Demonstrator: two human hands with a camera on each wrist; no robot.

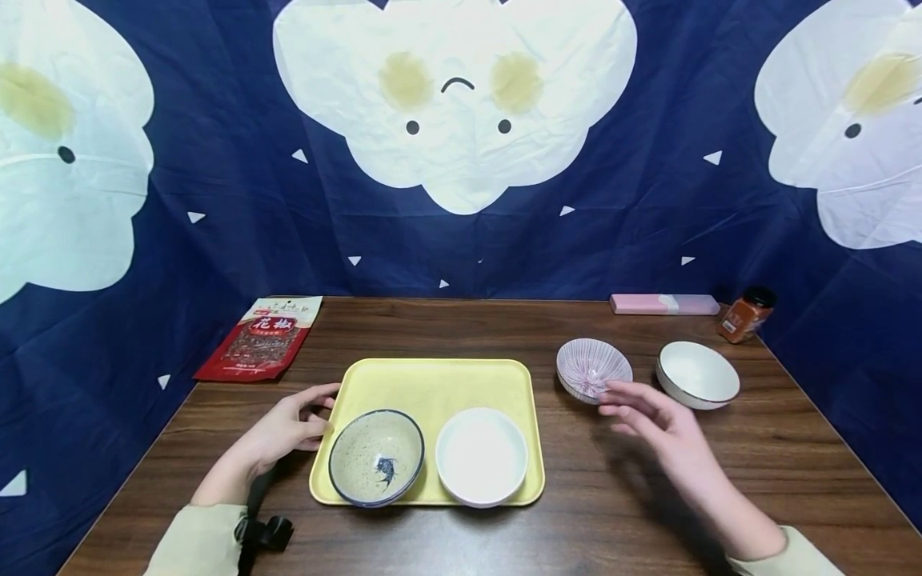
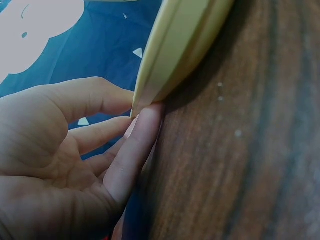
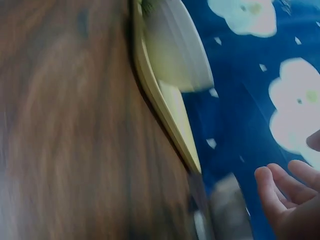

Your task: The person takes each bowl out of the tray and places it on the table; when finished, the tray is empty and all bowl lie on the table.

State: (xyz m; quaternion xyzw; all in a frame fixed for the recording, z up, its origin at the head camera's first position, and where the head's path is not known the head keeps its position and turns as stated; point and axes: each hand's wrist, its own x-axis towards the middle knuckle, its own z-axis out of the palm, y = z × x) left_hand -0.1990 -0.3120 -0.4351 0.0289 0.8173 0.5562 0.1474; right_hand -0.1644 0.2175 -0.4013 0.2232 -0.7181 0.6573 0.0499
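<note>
A yellow tray [image 1: 439,384] lies on the table in the head view. On it, a speckled bowl with a dark rim [image 1: 376,456] stands at the left and a plain white bowl [image 1: 481,456] at the right. My left hand [image 1: 291,428] holds the tray's left rim; the left wrist view shows fingertips [image 2: 150,112] against that edge. My right hand [image 1: 666,432] hovers by the right side of a small bowl with purple stripes [image 1: 592,368], its fingers loosely extended and holding nothing. Whether a fingertip touches that bowl, I cannot tell. Right of it sits a white bowl with a dark rim [image 1: 699,372].
A red spice packet [image 1: 259,340] lies at the back left. Along the back right edge are a pink box [image 1: 663,304] and a spice jar with a black lid [image 1: 747,315]. A blue cloth [image 1: 468,256] with white clouds hangs behind the wooden table [image 1: 576,528].
</note>
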